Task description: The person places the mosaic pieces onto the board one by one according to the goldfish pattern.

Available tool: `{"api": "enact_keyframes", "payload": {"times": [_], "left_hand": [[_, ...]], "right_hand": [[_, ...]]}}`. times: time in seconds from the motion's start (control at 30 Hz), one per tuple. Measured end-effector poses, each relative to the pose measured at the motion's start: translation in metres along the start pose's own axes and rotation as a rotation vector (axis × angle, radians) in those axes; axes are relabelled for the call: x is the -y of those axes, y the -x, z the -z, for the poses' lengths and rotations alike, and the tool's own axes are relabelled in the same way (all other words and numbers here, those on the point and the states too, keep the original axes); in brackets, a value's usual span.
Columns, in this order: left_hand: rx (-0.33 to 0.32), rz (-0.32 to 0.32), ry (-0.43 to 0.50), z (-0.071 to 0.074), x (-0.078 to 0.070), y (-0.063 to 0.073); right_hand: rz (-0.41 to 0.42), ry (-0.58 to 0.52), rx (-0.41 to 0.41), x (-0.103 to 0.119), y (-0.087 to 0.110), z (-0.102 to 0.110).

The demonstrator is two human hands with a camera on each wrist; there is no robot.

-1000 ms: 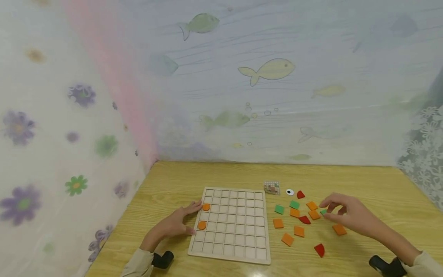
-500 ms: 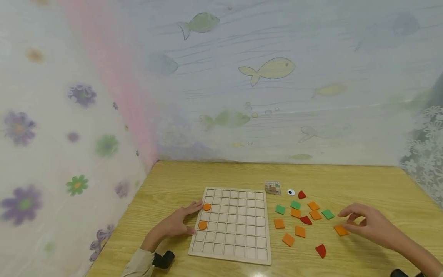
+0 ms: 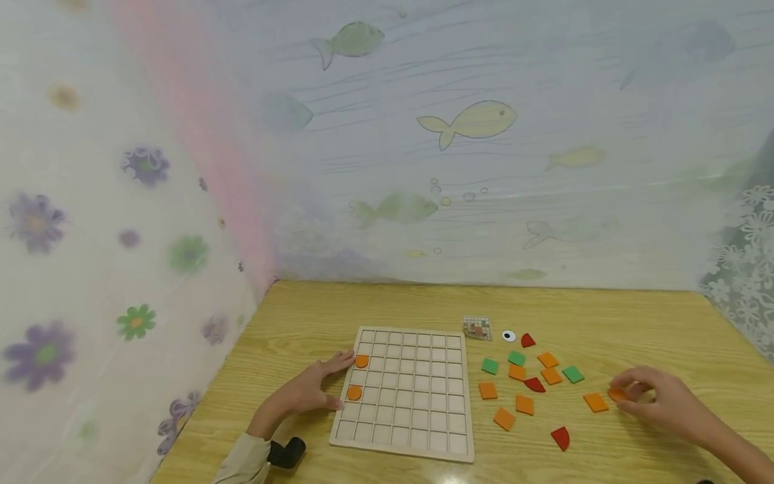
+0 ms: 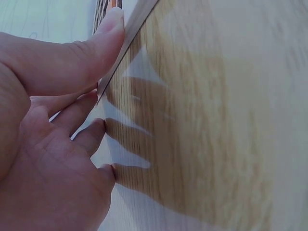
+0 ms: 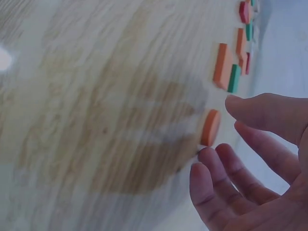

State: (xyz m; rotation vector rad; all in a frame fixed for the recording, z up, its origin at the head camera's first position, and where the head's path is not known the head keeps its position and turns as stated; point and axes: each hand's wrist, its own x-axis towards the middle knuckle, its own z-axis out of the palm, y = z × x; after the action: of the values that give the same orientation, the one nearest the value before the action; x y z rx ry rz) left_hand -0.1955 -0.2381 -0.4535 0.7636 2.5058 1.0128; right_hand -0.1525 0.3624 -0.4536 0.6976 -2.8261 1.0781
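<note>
Item: one wooden grid board (image 3: pixel 417 390), lower centre of the frame, flat on the wood-grain table (image 3: pixel 326 302). Set in its leftmost column of cells: an upper orange disc (image 3: pixel 361 361) and a lower orange disc (image 3: pixel 354 392), apart from each other.

Item: one left hand (image 3: pixel 308 388), lower left of centre, thumb and forefinger spread against the board's left edge. Grip: released, grasping nothing; I take it to be steadying the board.

Item: one loose orange disc (image 3: pixel 617 394), lower right, lying on the table just beside an orange square tile (image 3: pixel 595 402).

Item: one right hand (image 3: pixel 662 400), lower right, thumb and fingers poised about that loose disc. Grip: not yet clenched, a gap showing between thumb and disc in the right wrist view; whether a fingertip brushes the far rim is hard to tell from here.

Item: assorted loose stock, right of the board, including a green tile (image 3: pixel 573 374), a red wedge (image 3: pixel 560 438) and a white eye piece (image 3: pixel 508 336) (the only one with a pupil). Above these, a small printed card (image 3: pixel 478 328), its pattern too small to read.

Step in hand, in my judgement: taking up the loose disc. The next move seems to call for thumb and fingertips meeting on its thin rim without nudging the neighbouring square.
</note>
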Motion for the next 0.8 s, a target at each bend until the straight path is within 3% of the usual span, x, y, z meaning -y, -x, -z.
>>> {"api": "enact_keyframes", "payload": {"times": [0.3, 0.47, 0.8], "left_hand": [[-0.002, -0.001, -0.004, 0.0, 0.002, 0.0], [-0.001, -0.006, -0.004, 0.0, 0.003, 0.0], [-0.002, -0.001, 0.001, -0.001, 0.004, -0.001]], "right_hand": [[-0.116, 0.048, -0.006, -0.003, -0.003, -0.007], [-0.145, 0.1, -0.059, 0.003, -0.008, -0.012], [-0.16, 0.119, -0.025, 0.007, -0.014, -0.01]]}}
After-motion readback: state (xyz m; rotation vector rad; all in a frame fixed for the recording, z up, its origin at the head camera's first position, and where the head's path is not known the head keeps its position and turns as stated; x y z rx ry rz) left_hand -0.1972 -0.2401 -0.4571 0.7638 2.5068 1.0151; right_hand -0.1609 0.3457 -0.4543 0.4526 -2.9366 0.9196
